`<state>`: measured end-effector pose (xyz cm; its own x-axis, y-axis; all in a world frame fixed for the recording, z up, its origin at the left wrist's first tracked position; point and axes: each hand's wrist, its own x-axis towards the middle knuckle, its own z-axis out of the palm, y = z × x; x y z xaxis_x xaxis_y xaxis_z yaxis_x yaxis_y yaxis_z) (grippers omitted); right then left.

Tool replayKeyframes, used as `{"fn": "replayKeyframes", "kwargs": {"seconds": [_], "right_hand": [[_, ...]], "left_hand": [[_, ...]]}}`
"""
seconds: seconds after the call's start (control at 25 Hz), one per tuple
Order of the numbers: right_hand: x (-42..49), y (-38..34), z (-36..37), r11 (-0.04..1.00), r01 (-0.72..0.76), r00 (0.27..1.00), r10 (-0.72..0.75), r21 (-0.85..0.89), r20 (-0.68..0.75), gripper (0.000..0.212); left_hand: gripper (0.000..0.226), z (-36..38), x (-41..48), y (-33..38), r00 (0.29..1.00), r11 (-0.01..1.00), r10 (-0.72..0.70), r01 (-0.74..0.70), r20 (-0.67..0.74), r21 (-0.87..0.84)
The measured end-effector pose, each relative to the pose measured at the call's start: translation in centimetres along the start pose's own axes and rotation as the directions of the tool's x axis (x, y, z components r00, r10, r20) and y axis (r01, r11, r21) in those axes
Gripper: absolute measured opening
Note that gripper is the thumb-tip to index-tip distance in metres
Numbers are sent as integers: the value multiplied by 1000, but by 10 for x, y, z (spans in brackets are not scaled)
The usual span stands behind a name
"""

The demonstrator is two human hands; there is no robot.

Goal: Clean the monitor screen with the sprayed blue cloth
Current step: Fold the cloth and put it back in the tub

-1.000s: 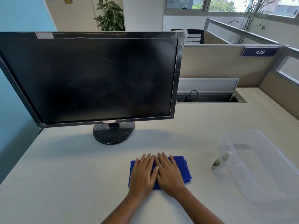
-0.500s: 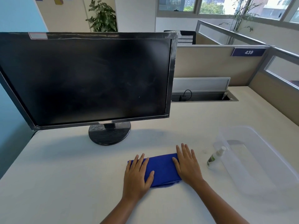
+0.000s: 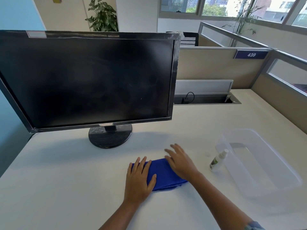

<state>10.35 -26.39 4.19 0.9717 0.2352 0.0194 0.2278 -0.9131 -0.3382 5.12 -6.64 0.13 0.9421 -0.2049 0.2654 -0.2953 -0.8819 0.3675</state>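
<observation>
Blue cloth (image 3: pixel 163 175) lies folded flat under both hands, slightly rumpled.

An open-plan office is shown. A monitor (image 3: pixel 86 78) is set on a pale surface (image 3: pixel 49 188) enclosed by beige cubicle partitions (image 3: pixel 207 67) — 1 is marked with a blue plate reading 439 (image 3: pixel 251 54). A cable tray (image 3: pixel 206 99) is recessed at the surface's back edge, and potted plants (image 3: pixel 103 17) and a row of windows (image 3: pixel 216 5) are seen beyond.
</observation>
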Motion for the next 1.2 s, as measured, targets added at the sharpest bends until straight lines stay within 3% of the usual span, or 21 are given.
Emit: {"fn": "replayKeyframes", "kwargs": {"seconds": [0.08, 0.16, 0.28, 0.44, 0.56, 0.64, 0.72, 0.84, 0.92, 1.0, 1.08, 1.2], "right_hand": [[-5, -11, 14, 981, 167, 984, -159, -102, 85, 47], [-8, -13, 22, 952, 236, 969, -214, -194, 126, 49], [-11, -5, 15, 941, 231, 971, -206, -246, 125, 54], [-15, 4, -8, 952, 169, 965, -107, -256, 241, 68], [-28, 6, -29, 988, 127, 937, -90, -89, 337, 50], [-43, 10, -46, 992, 91, 927, -116, 84, 357, 35], [-63, 15, -70, 965, 39, 933, -128, 261, 337, 23], [-93, 23, -118, 902, -2, 957, -123, 431, 262, 22], [-111, 30, -151, 860, -8, 978, -100, 510, 185, 24], [-123, 41, -182, 828, -8, 992, -62, 560, 106, 27], [-137, 58, -214, 801, -20, 999, -8, 599, 45, 29], [-163, 93, -267, 813, -50, 996, 83, 581, -30, 31]], "left_hand": [[54, 1, 1, -1, 1000, 1000, 5, -5, 3, 9], [55, 0, 2, -3, 1000, 1000, 16, -16, 15, 14], [60, -7, 9, -14, 996, 998, 65, -66, 53, 14], [69, -34, 28, -32, 965, 994, 85, -100, 248, 47], [46, -50, 35, -35, 932, 984, 129, -79, 339, -157], [32, -61, 38, -32, 911, 914, 129, 44, 392, -403], [27, -71, 41, -24, 878, 794, 147, 170, 456, -584], [24, -80, 44, -2, 843, 584, 200, 307, 500, -751], [26, -78, 46, 18, 850, 434, 242, 336, 467, -836], [30, -73, 49, 37, 855, 346, 283, 331, 434, -878], [32, -64, 51, 47, 854, 355, 282, 331, 438, -874], [15, -44, 50, 44, 899, 508, 124, 307, 421, -805]]}}
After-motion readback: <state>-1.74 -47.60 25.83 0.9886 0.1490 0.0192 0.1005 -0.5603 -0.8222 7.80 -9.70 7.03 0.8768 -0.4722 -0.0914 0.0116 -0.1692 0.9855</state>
